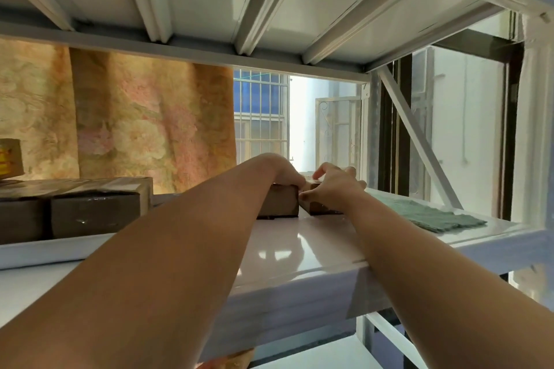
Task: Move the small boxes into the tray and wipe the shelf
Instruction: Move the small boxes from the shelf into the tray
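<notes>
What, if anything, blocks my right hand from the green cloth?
Likely reachable, yes: the green cloth lies beside the right hand on the shelf, nothing between, though the hand grips a small box.

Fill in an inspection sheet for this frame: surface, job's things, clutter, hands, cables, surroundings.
Surface: glossy white shelf, its front part bare.
Job's things: left box and right box, small and brown, side by side mid-shelf; green cloth lying flat to their right; tray not clearly made out.
Clutter: large cartons on the left; yellow-labelled box at the far left edge.
Grippers: left hand grips the left box from above; right hand grips the right box.
Cables: nothing seen.
Surroundings: floral curtain and barred window behind; another shelf overhead.
</notes>
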